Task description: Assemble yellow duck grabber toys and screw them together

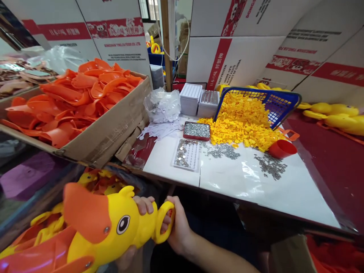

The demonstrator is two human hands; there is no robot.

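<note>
Down at the lower left of my view, below the table edge, I have the yellow duck toy held between both hands, its orange beak pointing left. It looks like hollow moulded plastic, so I judge it light and stiff, with a glossy skin that could slip under a loose grip. The ring handle at the tail and the narrow body behind the head seem the safest holds; the beak looks like a fitted part I would not pull on.

My right hand comes in from the lower right, forearm angled up, fingers closed through the ring. My left hand cups the body from beneath, fingertips curled over the top. A cardboard box of orange parts sits above.
</note>
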